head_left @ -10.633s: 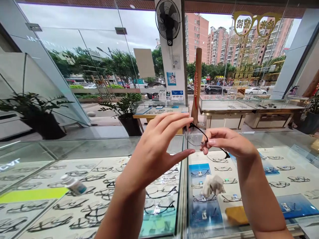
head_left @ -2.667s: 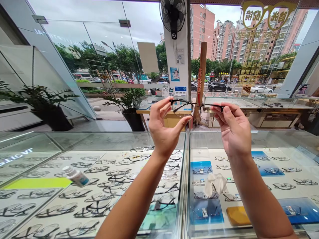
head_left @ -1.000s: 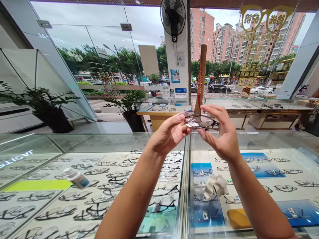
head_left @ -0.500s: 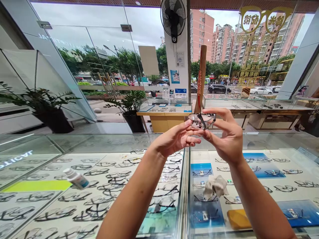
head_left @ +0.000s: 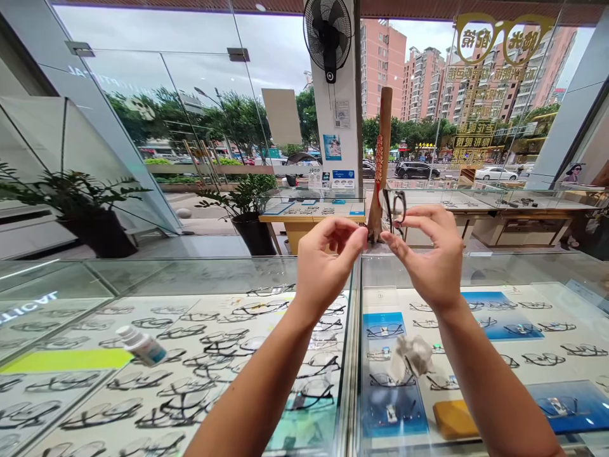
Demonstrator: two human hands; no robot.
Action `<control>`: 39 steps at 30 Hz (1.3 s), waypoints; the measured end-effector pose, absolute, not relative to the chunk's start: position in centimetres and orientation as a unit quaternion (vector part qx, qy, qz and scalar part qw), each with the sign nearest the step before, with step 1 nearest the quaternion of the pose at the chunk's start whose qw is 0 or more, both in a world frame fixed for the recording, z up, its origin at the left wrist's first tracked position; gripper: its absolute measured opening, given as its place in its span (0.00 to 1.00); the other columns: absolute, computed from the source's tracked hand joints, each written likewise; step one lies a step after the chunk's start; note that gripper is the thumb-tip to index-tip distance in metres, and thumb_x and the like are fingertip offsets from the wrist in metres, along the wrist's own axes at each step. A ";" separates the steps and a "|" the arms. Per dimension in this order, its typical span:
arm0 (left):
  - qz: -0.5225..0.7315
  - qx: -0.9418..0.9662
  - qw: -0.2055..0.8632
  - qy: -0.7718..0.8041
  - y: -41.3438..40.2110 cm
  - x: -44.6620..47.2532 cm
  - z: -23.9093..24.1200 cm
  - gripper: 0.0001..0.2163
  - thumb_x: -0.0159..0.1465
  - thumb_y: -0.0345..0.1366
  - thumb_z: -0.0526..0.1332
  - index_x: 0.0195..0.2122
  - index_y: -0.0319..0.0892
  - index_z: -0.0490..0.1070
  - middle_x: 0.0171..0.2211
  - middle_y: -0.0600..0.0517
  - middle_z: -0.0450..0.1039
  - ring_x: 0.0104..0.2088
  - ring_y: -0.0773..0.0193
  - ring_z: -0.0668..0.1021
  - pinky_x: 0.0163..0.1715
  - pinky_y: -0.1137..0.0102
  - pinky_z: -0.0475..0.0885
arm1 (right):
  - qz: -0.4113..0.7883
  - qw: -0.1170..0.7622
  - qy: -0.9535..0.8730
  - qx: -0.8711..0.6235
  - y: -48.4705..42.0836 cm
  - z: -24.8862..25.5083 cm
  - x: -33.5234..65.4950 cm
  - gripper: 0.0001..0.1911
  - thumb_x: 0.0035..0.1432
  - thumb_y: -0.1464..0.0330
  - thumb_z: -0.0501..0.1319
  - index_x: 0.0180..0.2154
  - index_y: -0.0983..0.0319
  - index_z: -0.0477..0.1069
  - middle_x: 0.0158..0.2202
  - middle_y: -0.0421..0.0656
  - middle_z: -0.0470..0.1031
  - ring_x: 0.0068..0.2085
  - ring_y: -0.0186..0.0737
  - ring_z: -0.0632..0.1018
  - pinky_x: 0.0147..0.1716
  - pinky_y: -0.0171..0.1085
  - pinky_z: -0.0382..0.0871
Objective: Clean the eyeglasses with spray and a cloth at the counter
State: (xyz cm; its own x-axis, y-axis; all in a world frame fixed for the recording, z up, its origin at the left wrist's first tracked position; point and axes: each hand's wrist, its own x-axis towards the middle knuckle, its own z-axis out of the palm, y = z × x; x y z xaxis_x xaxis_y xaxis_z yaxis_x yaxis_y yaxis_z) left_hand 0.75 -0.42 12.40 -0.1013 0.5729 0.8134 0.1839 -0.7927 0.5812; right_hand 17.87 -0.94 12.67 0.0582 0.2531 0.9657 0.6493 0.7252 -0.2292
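I hold a pair of thin black-rimmed glasses point(head_left: 397, 209) up at chest height over the glass counter point(head_left: 354, 273). My right hand point(head_left: 431, 254) pinches them between fingers and thumb, and they stand nearly on edge. Just to the left, my left hand point(head_left: 326, 260) is curled with its fingertips drawn toward the thumb, close to the glasses but apart from them, and nothing shows in it.
Rows of spectacle frames point(head_left: 200, 355) lie under the counter glass. A small white bottle point(head_left: 143, 346), a yellow-green strip point(head_left: 61, 360), a crumpled white cloth point(head_left: 409, 355) and a tan pad point(head_left: 451, 416) rest on top. Potted plants point(head_left: 245, 209), more display counters and a wall fan point(head_left: 327, 35) stand beyond.
My left hand has come off the glasses and drawn back to the left. My right hand has turned the glasses from lying flat to standing on edge and raised them slightly.
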 end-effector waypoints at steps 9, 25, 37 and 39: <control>0.631 0.717 0.081 0.284 -1.6 0.9 12.3 0.10 0.64 0.40 0.70 0.28 0.40 0.79 0.18 0.58 0.64 0.20 0.72 0.62 0.20 0.73 0.57 | -0.157 0.596 -0.694 -0.372 -1.0 12.0 16.9 0.06 0.62 0.63 0.68 0.34 0.57 0.75 0.43 0.44 0.81 0.47 0.50 0.77 0.49 0.49 0.68; 0.582 0.725 0.100 0.355 -1.8 1.3 11.8 0.09 0.65 0.41 0.68 0.33 0.41 0.84 0.18 0.57 0.64 0.20 0.70 0.63 0.22 0.71 0.55 | -0.181 0.552 -0.699 -0.417 -0.9 11.3 16.4 0.04 0.59 0.72 0.66 0.33 0.58 0.74 0.44 0.44 0.81 0.47 0.50 0.75 0.47 0.48 0.64; 0.582 0.706 0.119 0.385 -1.8 1.6 11.9 0.11 0.63 0.43 0.68 0.27 0.42 0.81 0.16 0.58 0.62 0.20 0.69 0.62 0.22 0.70 0.54 | -0.218 0.535 -0.690 -0.437 -1.0 10.8 15.5 0.05 0.59 0.73 0.65 0.33 0.57 0.73 0.40 0.44 0.81 0.46 0.51 0.74 0.48 0.50 0.61; 0.587 0.700 0.120 0.389 -1.7 1.5 11.9 0.12 0.63 0.44 0.69 0.26 0.42 0.80 0.16 0.58 0.62 0.20 0.69 0.62 0.22 0.70 0.54 | -0.222 0.533 -0.689 -0.437 -1.1 10.7 15.3 0.04 0.61 0.72 0.65 0.34 0.57 0.73 0.40 0.44 0.81 0.45 0.51 0.74 0.48 0.49 0.61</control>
State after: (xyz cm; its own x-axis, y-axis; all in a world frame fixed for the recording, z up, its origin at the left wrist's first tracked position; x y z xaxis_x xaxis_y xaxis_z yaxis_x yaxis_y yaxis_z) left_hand 1.51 -1.70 11.91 0.0089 0.6845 0.7290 0.4035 -0.6695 0.6237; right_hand 15.31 -1.08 10.68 -0.0493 0.3661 0.9293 0.8395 0.5192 -0.1601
